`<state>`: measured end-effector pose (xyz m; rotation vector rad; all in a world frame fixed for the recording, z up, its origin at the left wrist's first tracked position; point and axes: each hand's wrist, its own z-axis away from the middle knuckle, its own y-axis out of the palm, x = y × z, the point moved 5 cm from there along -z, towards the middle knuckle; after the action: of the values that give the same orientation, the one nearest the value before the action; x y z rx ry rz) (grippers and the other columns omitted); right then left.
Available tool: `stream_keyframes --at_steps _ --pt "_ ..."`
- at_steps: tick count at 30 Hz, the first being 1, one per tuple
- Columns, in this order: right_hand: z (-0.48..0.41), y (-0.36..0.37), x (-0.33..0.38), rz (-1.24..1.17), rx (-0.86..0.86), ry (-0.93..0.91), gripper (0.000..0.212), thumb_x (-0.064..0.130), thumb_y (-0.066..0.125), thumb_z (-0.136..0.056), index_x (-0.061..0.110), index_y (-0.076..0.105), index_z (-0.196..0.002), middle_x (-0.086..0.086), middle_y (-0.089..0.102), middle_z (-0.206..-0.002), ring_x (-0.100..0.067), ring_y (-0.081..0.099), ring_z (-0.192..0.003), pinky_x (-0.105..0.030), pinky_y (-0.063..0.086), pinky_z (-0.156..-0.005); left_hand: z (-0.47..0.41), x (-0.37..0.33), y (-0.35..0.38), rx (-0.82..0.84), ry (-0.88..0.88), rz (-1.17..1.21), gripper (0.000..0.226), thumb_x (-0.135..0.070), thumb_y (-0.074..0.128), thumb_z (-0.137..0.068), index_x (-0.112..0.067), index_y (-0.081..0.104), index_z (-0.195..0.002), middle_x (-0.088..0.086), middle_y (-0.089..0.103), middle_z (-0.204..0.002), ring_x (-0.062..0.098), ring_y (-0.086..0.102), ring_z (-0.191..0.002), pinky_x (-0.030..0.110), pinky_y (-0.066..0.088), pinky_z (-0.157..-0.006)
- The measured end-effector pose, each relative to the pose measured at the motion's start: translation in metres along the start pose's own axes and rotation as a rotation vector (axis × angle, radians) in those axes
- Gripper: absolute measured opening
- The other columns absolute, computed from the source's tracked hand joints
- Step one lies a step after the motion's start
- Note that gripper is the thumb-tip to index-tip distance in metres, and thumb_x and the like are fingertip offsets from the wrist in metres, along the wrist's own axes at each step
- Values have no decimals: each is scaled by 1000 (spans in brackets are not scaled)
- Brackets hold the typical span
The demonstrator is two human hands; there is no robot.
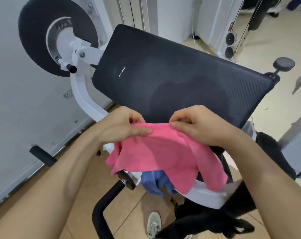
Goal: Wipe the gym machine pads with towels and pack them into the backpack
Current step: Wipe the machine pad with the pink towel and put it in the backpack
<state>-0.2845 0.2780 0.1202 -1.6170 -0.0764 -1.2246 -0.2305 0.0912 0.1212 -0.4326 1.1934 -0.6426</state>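
Observation:
A pink towel [165, 156] hangs in front of me, held by its top edge. My left hand [122, 126] pinches that edge on the left and my right hand [196, 125] pinches it on the right, thumbs on the near side. Just beyond the hands lies the machine's large black pad [180, 76], tilted, with damp-looking patches on it. A blue towel [154, 183] hangs below the pink one over the white frame [204, 195]. A black backpack [215, 219] sits low at the right, partly hidden by my right forearm.
A round black disc [36, 31] on a white arm [84, 100] stands at the left by a grey wall. A black curved bar [103, 204] and a black roller [42, 156] are below. My shoe [154, 223] rests on the tan floor. Cable pulleys [230, 44] stand far right.

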Motion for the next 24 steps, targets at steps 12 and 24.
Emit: stream_keyframes --at_steps 12,24 --pt "-48 -70 -72 151 -271 308 14 21 50 -98 22 58 -86 11 63 -80 -4 57 -75 -18 42 -64 -74 128 -123 -150 -230 378 47 -44 89 -53 -14 70 -82 13 68 -81 19 63 -79 29 50 -75" --pt "-85 -86 -97 447 -364 465 26 42 57 -91 21 64 -77 9 61 -68 -16 56 -67 -33 44 -58 -201 118 -195 -229 -242 128 24 8 53 -77 -14 61 -73 0 56 -68 17 50 -67 28 36 -59"
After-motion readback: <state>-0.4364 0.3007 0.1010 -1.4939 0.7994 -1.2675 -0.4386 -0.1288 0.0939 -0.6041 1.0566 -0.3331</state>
